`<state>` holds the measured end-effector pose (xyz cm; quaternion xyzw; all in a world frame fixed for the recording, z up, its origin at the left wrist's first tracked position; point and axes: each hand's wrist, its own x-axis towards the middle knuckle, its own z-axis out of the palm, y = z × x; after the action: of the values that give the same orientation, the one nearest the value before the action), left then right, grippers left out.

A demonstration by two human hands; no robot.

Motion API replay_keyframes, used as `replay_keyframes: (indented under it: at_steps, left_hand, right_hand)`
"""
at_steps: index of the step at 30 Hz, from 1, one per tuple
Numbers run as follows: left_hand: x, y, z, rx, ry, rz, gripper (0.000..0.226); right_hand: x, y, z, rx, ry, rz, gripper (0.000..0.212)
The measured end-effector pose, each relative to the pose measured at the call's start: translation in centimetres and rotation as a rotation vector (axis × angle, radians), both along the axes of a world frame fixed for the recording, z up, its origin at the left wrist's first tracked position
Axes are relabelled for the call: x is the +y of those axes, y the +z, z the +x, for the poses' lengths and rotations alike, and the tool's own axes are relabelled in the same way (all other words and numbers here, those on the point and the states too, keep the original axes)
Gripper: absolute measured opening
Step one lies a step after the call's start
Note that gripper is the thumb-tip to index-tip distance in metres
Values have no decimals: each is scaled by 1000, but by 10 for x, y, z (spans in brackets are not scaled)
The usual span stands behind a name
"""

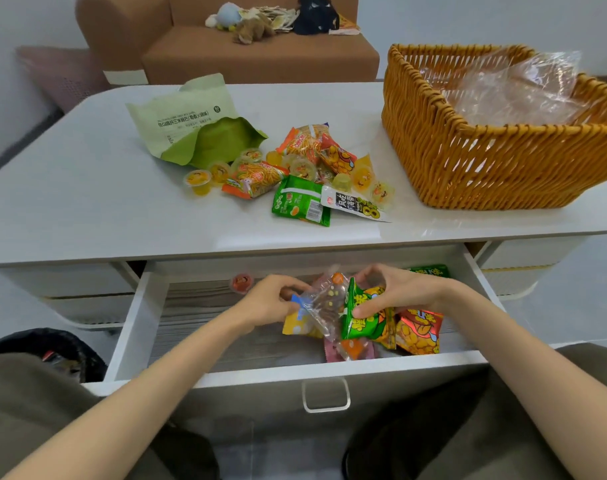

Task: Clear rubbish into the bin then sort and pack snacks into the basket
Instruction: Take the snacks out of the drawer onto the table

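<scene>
White counter [70, 188] fills the upper half of our view, with a brown sofa [260, 57] behind it at 12 o'clock. A wicker basket [485, 161] stands on the counter at 2 o'clock and holds only a crumpled clear bag [513, 88]. Loose snacks [295, 168] lie heaped at the counter's middle, just beside an opened pale green bag [191, 123] at 11 o'clock.

Lower down, towards 6 o'clock, a drawer [128, 327] stands pulled open, and both hands are inside it among more snacks. Our left hand [270, 301] pinches the left edge of a clear packet [324, 306]. Our right hand [395, 292] curls fingers and thumb round a green packet [360, 317], which touches the clear one. A red packet [418, 332] lies at 4 o'clock from the hands, and a jelly cup [241, 282] at 10 o'clock. A black-lined bin [52, 344] sits on the floor at 8 o'clock.

We judge these packets light, soft and crinkly. Their film looks slippery and their contents easily crushed. We would take each by a sealed edge, or loosely round the middle, without squeezing.
</scene>
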<state>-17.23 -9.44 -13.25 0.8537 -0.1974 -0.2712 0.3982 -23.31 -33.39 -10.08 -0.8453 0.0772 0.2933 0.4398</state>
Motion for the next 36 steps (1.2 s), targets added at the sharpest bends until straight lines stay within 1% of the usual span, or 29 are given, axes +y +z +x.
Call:
replay_keyframes:
  at_steps: [2, 6, 8, 9, 11, 12, 13, 14, 15, 16, 18, 21, 22, 23, 24, 26, 27, 28, 29, 30, 31, 32, 33, 34, 35, 36]
  left_hand:
    - [15, 20, 2, -12, -4, -32, 31]
    - [47, 55, 6, -3, -34, -130, 32]
    - [61, 68, 8, 45, 40, -221, 32]
    - [67, 74, 10, 82, 94, -275, 30]
    - [77, 86, 15, 117, 183, -358, 29]
    - [81, 90, 18, 117, 223, -397, 29]
    - [86, 93, 24, 117, 265, -446, 30]
    - [90, 94, 29, 124, 308, -502, 30]
    - [94, 95, 35, 136, 351, -557, 30]
    - [98, 94, 41, 149, 399, -604, 30]
    - [106, 89, 53, 164, 485, -645, 29]
    - [118, 80, 72, 169, 569, -647, 27]
    - [122, 77, 77, 170, 591, -645, 27]
    - [124, 75, 81, 169, 611, -630, 25]
    - [125, 73, 83, 161, 636, -608, 24]
    - [130, 68, 92, 127, 676, -570, 25]
    - [130, 66, 96, 96, 677, -548, 27]
    - [131, 65, 98, 21, 657, -493, 31]
    - [129, 66, 100, -107, 614, -391, 35]
    - [127, 65, 101, -254, 551, -274, 38]
    - [125, 64, 101, -390, 482, -171, 41]
    - [121, 62, 99, -486, 417, -88, 42]
    - [118, 58, 97, -551, 364, -20, 41]
    - [116, 53, 96, -608, 321, 40, 39]
    - [115, 47, 96, -646, 287, 88, 38]
    - [114, 43, 96, -666, 263, 130, 35]
  right_hand:
    - [8, 15, -1, -29, 51, 38, 51]
    - [21, 43, 2, -76, 71, 134, 41]
    - [24, 55, 7, -95, 19, 243, 44]
    - [24, 59, 10, -103, -9, 318, 49]
    - [26, 67, 19, -127, -84, 459, 75]
    - [27, 70, 25, -137, -145, 508, 82]
    - [30, 73, 32, -162, -214, 543, 75]
    - [34, 77, 37, -197, -285, 566, 61]
    - [37, 78, 44, -240, -361, 567, 52]
    - [41, 80, 49, -272, -430, 549, 51]
    - [45, 77, 63, -333, -540, 539, 63]
    - [55, 70, 85, -371, -688, 546, 90]
    - [58, 67, 93, -373, -731, 539, 95]
    - [60, 64, 101, -381, -770, 538, 91]
    - [61, 61, 108, -379, -816, 548, 80]
    - [66, 56, 122, -360, -888, 630, 56]
    - [68, 55, 128, -361, -915, 667, 49]
    - [71, 55, 131, -372, -931, 707, 48]
    - [72, 54, 133, -388, -931, 731, 51]
    - [74, 54, 135, -412, -914, 732, 60]
    - [74, 53, 135, -455, -874, 686, 73]
    - [74, 51, 134, -515, -803, 553, 89]
    - [75, 49, 132, -592, -705, 362, 102]
    - [77, 47, 129, -666, -600, 174, 107]
    - [78, 45, 126, -741, -506, 15, 102]
    - [81, 44, 123, -810, -431, -112, 91]
